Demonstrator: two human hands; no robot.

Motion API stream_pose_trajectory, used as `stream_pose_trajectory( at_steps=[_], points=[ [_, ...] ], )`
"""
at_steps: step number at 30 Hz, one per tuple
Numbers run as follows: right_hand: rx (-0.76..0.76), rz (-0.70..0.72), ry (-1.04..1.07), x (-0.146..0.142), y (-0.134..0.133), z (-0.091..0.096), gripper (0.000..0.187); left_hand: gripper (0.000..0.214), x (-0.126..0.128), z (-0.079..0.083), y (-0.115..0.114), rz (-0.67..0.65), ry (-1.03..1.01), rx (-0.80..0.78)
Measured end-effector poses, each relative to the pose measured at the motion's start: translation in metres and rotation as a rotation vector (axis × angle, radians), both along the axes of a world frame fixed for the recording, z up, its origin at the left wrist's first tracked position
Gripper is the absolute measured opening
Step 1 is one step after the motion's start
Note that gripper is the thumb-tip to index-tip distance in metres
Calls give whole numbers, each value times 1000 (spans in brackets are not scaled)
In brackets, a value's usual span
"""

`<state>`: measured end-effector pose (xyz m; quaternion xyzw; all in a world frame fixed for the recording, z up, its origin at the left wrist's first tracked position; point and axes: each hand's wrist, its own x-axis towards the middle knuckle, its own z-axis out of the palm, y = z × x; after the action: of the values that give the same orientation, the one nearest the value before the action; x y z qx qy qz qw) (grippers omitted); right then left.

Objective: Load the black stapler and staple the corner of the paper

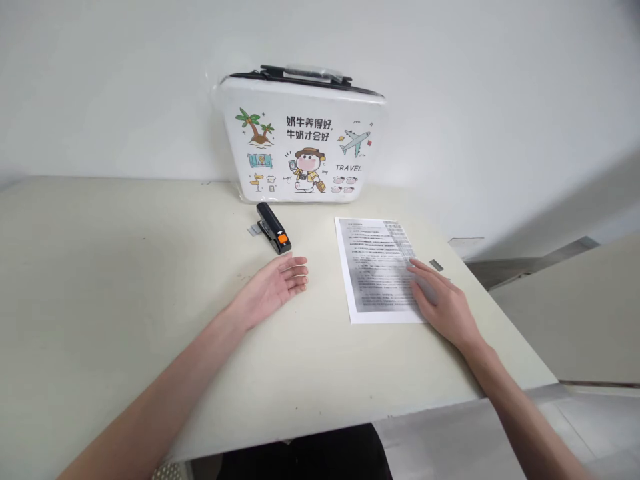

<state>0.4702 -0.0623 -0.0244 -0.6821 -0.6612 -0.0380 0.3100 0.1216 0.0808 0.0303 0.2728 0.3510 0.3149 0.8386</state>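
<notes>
My left hand (pixel 277 284) rests on the table, fingers stretched out and holding nothing, a little in front of a black stapler (pixel 273 228) with an orange button. My right hand (pixel 440 303) lies flat, fingers extended, on the lower right corner of a printed sheet of paper (pixel 377 267). The sheet lies flat on the table to the right of the stapler.
A white carry case (pixel 300 143) with cartoon travel pictures stands upright against the wall behind the stapler. The cream table (pixel 125 280) ends at a right edge near the paper, with a small grey piece (pixel 436 265) there. Small staple strips (pixel 254 230) lie beside the stapler.
</notes>
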Motion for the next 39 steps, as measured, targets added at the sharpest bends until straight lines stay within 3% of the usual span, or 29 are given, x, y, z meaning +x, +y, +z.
stream_pose_trajectory(
  at_steps=[13,19,24,29,33,39],
  points=[
    [-138,24,-32,-6,-1,-4,48,21,-2,-4,-1,-38,-28,67],
    [-162,99,-63,-28,-29,0,45,23,-5,-10,-5,-76,-77,201],
    [-148,204,-124,-64,-73,6,47,32,-13,-8,5,96,-66,306],
    [-119,335,-182,-99,-99,18,48,28,-39,-2,35,368,0,362],
    [-117,437,-195,-123,-100,28,45,27,-68,-5,58,484,66,418],
    [-161,550,-177,-176,-76,38,34,30,-121,-10,71,511,374,730]
  ],
)
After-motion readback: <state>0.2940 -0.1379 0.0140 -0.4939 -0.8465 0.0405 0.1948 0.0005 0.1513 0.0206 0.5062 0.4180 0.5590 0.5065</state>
